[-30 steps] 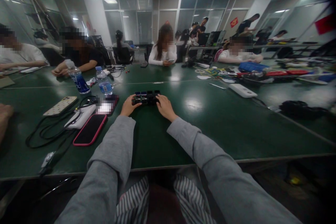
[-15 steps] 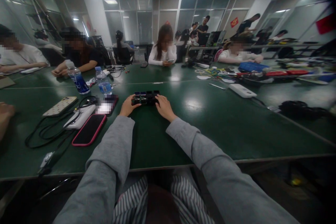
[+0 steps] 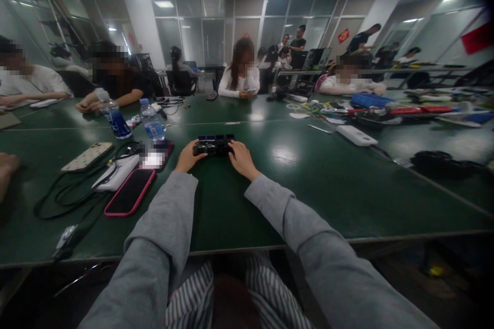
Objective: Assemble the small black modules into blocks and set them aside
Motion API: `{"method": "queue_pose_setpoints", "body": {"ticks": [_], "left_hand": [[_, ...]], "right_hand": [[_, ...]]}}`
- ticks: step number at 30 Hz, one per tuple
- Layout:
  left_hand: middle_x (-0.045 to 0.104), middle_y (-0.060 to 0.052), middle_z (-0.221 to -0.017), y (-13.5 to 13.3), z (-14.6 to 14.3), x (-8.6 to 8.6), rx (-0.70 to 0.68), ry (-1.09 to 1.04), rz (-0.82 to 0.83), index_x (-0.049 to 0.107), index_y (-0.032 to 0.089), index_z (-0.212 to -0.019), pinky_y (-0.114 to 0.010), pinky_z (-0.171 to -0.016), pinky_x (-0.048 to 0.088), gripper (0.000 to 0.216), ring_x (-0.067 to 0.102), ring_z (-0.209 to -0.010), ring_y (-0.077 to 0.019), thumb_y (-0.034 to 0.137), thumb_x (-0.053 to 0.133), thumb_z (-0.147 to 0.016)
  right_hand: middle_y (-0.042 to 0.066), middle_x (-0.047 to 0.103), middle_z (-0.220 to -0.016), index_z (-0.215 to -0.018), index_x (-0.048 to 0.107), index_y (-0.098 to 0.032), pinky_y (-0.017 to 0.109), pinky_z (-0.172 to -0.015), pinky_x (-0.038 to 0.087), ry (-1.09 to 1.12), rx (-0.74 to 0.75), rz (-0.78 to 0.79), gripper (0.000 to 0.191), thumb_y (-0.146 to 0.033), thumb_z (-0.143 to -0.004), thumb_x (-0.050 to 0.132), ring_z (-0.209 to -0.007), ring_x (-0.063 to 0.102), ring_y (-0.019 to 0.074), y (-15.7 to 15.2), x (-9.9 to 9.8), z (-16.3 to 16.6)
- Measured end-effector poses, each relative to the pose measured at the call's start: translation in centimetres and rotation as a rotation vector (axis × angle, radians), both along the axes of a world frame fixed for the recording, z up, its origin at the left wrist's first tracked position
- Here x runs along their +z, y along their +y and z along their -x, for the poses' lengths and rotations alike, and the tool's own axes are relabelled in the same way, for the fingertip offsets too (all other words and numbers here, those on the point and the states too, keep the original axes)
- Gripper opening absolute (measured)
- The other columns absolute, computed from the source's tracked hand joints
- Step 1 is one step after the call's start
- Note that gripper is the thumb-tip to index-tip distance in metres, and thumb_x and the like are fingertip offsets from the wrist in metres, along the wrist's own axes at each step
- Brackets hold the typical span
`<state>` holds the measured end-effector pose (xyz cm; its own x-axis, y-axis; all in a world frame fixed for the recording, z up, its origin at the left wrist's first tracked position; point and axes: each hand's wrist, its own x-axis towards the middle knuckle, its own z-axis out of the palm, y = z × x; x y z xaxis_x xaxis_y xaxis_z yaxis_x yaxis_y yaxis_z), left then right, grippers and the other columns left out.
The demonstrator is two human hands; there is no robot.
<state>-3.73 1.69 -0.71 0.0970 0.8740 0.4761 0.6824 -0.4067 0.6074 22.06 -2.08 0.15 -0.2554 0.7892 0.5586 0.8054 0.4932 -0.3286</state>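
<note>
A dark oblong electronic device point(image 3: 214, 146) rests on the green table point(image 3: 231, 205) in front of me. It shows a green circuit board at its left part and several dark square pieces along its far side. My left hand point(image 3: 188, 155) grips its left end, thumb along the near side and fingers round the end. My right hand point(image 3: 243, 158) is closed on the right end, its fingers lying over the black part. Those fingers hide some of the device's right side.
Left of my arm lie a pink-edged phone point(image 3: 130, 193), a white power bank point(image 3: 116, 172) with black cables, and a patterned phone point(image 3: 87, 157). Two bottles point(image 3: 153, 123) stand beyond. To the right are a white power strip point(image 3: 356, 135) and a cable heap point(image 3: 443, 162). Several people sit around.
Both hands stay on the device, with hardly any movement. The camera view has shifted very slightly.
</note>
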Motion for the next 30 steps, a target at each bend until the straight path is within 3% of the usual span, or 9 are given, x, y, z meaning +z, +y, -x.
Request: {"method": "queue_pose_setpoints", "body": {"ticks": [5, 12, 20, 30], "left_hand": [[0.046, -0.011, -0.129, -0.9, -0.6, 1.0, 0.124, 0.16, -0.129, 0.046, 0.025, -0.138, -0.042, -0.098, 0.041, 0.079, 0.049, -0.118, -0.0283, 0.052, 0.074, -0.07], [0.048, -0.01, -0.125, -2.4, -2.4, 2.2, 0.078, 0.299, -0.148, 0.052, 0.03, -0.132, -0.042, -0.096, 0.038, 0.062, 0.046, -0.113, -0.0295, 0.051, 0.069, -0.076], [0.049, -0.008, -0.125, -2.6, -3.8, 2.1, 0.034, 0.338, -0.176, 0.062, 0.032, -0.12, -0.043, -0.094, 0.037, 0.041, 0.043, -0.115, -0.0294, 0.044, 0.066, -0.081], [0.048, -0.009, -0.127, -2.1, -3.7, 1.7, 0.021, 0.335, -0.146, 0.059, 0.03, -0.125, -0.044, -0.096, 0.036, 0.049, 0.042, -0.117, -0.03, 0.044, 0.068, -0.079]], "right_hand": [[0.013, 0.045, -0.142, -0.136, 0.047, -0.015, 0.047, -0.108, 0.037, 0.0, 0.002, 0.0, 0.044, -0.023, -0.093, 0.041, -0.135, 0.035, 0.0249, 0.2, -0.2, 0.0], [0.013, 0.046, -0.142, -0.136, 0.047, -0.016, 0.048, -0.108, 0.037, 0.002, 0.002, -0.002, 0.044, -0.021, -0.093, 0.041, -0.135, 0.035, 0.0246, 0.1, -0.1, 0.0], [0.012, 0.045, -0.143, -0.136, 0.047, -0.016, 0.046, -0.109, 0.037, -0.004, -0.003, 0.001, 0.044, -0.021, -0.092, 0.041, -0.135, 0.035, 0.0238, -0.2, 0.1, 0.0], [0.013, 0.045, -0.143, -0.136, 0.047, -0.017, 0.048, -0.108, 0.037, 0.005, 0.007, 0.006, 0.045, -0.021, -0.092, 0.042, -0.136, 0.034, 0.0245, 0.1, -0.1, 0.0]]}}
